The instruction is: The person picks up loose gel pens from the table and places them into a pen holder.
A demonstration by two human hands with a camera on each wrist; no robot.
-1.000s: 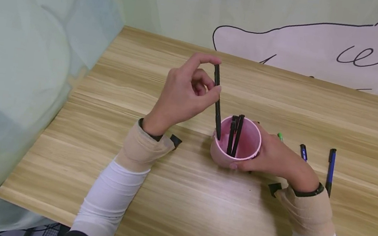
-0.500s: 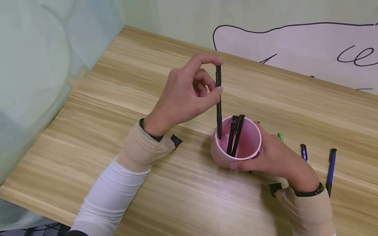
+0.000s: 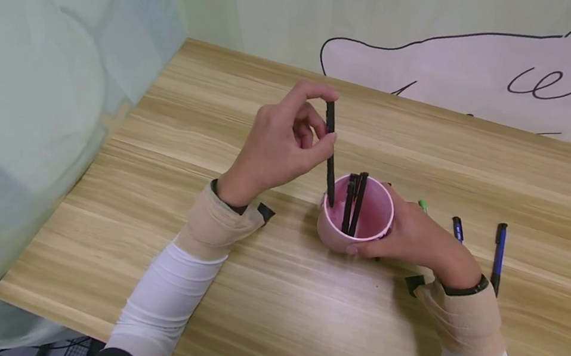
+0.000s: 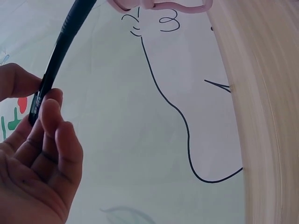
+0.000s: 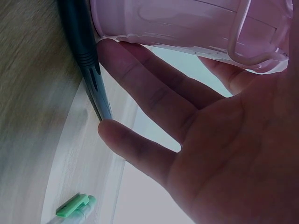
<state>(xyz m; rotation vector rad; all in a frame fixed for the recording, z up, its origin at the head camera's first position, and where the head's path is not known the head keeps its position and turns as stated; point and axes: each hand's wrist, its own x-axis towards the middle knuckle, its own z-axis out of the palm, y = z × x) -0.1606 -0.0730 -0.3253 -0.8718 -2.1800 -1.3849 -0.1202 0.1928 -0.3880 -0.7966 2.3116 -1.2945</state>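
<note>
In the head view, pinching a pen (image 3: 331, 175) in the left hand (image 3: 276, 146), with its long axis near 12-to-6 and its lower end at the cup's (image 3: 331, 235) mouth, by the 9 o'clock rim; impossible to tell if touching. Cup at 4 o'clock from the left hand. Gripped by the right hand (image 3: 408, 236) at 3, across from the pen.

In the left wrist view, slanting 7 to 1.

In the right wrist view, fingertips against the cup at 1, near a dark pen (image 5: 81, 51) between 10 and 11.
</note>
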